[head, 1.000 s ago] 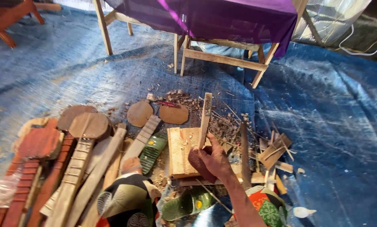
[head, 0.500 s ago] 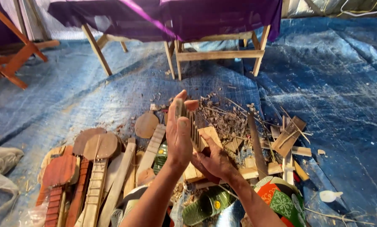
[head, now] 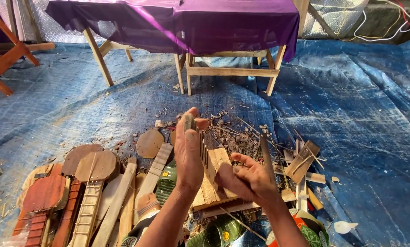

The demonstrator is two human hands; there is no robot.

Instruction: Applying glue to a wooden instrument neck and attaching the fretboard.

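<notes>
The left hand [head: 189, 158] stands upright, its grip closed on a narrow wooden strip [head: 204, 153] whose top end is pinched between thumb and fingertips. The strip runs down and toward the right hand [head: 248, 179], which curls loosely around its lower end, fingers half bent; whether that grip truly clamps the wood I cannot tell.

Directly beneath both grips lies a pale slatted wooden block [head: 210, 185] on the blue tarpaulin [head: 360, 119] that covers the floor. Just beyond the left grip, farther from the person, spreads a heap of wood chips and shavings [head: 234, 132]. To the right of the right grip lies a scatter of short wood offcuts [head: 303, 160], with a dark thin blade-like stick [head: 265, 153] rising just beside the knuckles.

Left of the left grip lie several unfinished small stringed-instrument bodies and necks [head: 90, 183], with round wooden discs [head: 149, 143] near them. Well beyond everything stands a wooden trestle desk draped in purple cloth [head: 191, 23].
</notes>
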